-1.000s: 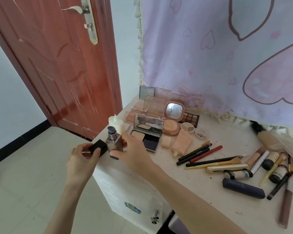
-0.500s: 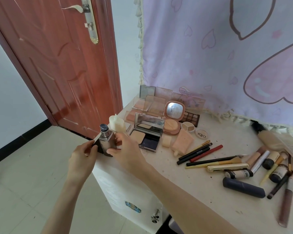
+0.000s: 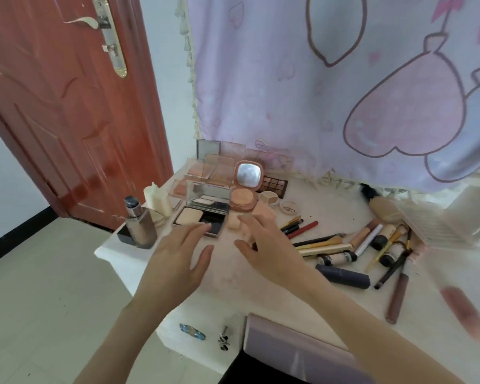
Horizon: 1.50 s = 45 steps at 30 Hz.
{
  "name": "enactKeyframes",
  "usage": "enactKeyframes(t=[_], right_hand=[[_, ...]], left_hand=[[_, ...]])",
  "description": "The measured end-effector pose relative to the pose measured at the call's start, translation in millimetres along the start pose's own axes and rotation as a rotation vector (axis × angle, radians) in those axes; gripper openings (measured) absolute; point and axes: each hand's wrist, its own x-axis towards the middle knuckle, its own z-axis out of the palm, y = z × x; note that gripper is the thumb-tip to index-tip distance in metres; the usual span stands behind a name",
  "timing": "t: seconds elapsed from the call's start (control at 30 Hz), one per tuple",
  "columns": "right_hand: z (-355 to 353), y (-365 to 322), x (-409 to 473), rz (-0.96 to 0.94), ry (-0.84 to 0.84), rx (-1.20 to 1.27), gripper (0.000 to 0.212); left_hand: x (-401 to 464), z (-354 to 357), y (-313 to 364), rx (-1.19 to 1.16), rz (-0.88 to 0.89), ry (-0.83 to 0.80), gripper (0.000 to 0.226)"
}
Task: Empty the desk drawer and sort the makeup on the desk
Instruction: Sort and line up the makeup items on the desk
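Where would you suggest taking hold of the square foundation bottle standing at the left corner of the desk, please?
Probably round the flat side walls of the foundation bottle, mid-body, below its narrow pump neck. It stands upright, so a grip from the front-right, where the left hand hovers open, looks clearest. The black cap sits against its left base and the cream bottle stands close behind, crowding those sides.

Both hands, left and right, hover side by side above the table. A pump bottle stands upright left of the left hand. An open compact lies just beyond the hands. Pencils and tubes lie right of the right hand.
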Motion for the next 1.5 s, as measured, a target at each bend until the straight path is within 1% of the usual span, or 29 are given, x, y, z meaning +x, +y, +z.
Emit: enactKeyframes(t=[0.07,0.2,0.33,0.37,0.43,0.47,0.57,0.7,0.77,0.9,0.93,1.0,1.07,1.1,1.2,1.27,1.33,1.43,1.5], right_hand=[[-19,21,-16,0.054,0.033,-0.053,0.049],[-57,65,-44,0.194,0.076,-0.172,0.054],[-92,112,-70,0.344,0.105,-0.231,0.053],[-99,123,-74,0.385,0.116,-0.246,0.052],[-112,146,-78,0.467,0.125,-0.275,0.048],[-117,158,-78,0.504,0.129,-0.287,0.046],[-128,188,-67,0.618,0.150,-0.340,0.042],[-135,212,-43,0.711,0.160,-0.383,0.038],[-135,220,-29,0.723,0.156,-0.385,0.038],[-131,230,-7,0.775,0.113,-0.378,0.049],[-131,230,-4,0.780,0.091,-0.402,0.049],[-129,230,0,0.761,0.068,-0.458,0.036],[-127,230,1,0.744,0.083,-0.494,0.025],[-126,230,2,0.745,0.095,-0.512,0.023],[-121,228,2,0.748,0.135,-0.514,0.032],[-121,223,0,0.697,0.185,-0.475,0.039],[-125,213,-7,0.628,0.267,-0.318,0.041],[-136,186,-21,0.565,0.350,0.173,0.035],[-142,164,-31,0.543,0.307,0.454,0.034]], left_hand=[[17,12,22,-0.004,0.060,-0.076,0.049],[55,40,69,0.003,0.241,-0.198,0.055],[87,74,112,0.042,0.326,-0.294,0.052],[95,84,120,0.065,0.351,-0.323,0.054],[111,103,133,0.093,0.385,-0.407,0.066],[119,113,139,0.098,0.386,-0.452,0.067],[139,139,153,0.089,0.375,-0.548,0.052],[160,163,161,0.085,0.366,-0.654,0.048],[168,172,160,0.087,0.362,-0.681,0.047],[179,185,160,0.052,0.345,-0.737,0.046],[181,187,160,0.032,0.341,-0.735,0.045],[183,189,159,0.005,0.338,-0.719,0.044],[184,189,158,-0.001,0.347,-0.704,0.044],[184,189,157,-0.002,0.349,-0.699,0.044],[189,187,155,-0.048,0.338,-0.704,0.041],[192,182,155,-0.149,0.276,-0.676,0.039],[193,174,154,-0.333,0.158,-0.583,0.037],[193,155,152,-0.604,0.011,-0.401,0.035],[192,135,153,-0.695,0.020,-0.292,0.034]])
